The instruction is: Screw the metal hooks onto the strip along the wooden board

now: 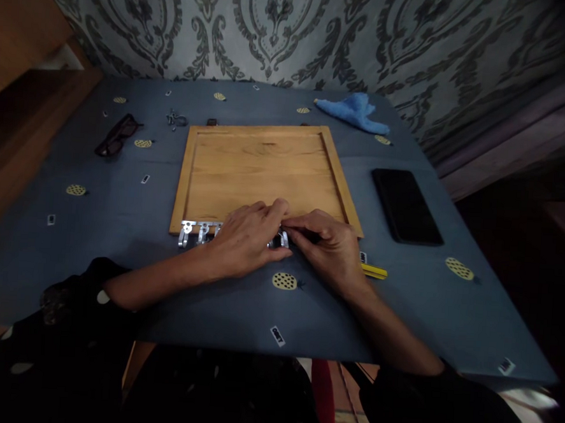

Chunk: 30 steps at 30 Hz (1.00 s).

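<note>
A framed wooden board lies flat on the table. Along its near edge runs a silver metal hook rail with several hooks hanging toward me. My left hand is laid across the rail, fingers over the board's frame and thumb on the near side, gripping the rail and covering its middle. Beside it, my right hand is closed in a pinch at the rail's right end; whatever is between its fingertips is too small to make out. A yellow tool or strip pokes out from behind my right wrist.
A black phone lies right of the board, and a blue cloth sits behind it. Sunglasses and a small pile of metal bits are at the left. The blue patterned tablecloth reaches the table's front edge.
</note>
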### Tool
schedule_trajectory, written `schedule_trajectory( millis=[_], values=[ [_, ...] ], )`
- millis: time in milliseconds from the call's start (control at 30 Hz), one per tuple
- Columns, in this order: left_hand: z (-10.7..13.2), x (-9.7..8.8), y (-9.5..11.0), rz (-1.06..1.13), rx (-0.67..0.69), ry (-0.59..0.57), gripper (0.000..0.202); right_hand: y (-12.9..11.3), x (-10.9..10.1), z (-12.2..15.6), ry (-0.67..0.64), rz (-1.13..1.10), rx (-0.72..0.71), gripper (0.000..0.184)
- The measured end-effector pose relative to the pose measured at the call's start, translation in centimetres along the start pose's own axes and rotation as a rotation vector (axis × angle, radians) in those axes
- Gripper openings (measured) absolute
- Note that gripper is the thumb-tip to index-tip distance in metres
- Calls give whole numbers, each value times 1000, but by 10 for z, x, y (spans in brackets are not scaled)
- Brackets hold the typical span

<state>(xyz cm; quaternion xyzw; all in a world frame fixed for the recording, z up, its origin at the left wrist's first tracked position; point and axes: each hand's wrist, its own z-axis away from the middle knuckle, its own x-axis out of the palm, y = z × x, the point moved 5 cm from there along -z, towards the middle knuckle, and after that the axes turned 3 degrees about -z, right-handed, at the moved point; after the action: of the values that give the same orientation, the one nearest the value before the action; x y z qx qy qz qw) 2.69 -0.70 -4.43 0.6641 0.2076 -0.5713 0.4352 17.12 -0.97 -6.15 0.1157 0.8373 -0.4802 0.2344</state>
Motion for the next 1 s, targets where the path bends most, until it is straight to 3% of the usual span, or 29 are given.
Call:
schedule_trajectory(
  millis=[1000],
  values=[
    [-1, -3, 1, -12, 6, 16, 47, 1, -7, 5, 9, 22, 32, 18]
  ],
)
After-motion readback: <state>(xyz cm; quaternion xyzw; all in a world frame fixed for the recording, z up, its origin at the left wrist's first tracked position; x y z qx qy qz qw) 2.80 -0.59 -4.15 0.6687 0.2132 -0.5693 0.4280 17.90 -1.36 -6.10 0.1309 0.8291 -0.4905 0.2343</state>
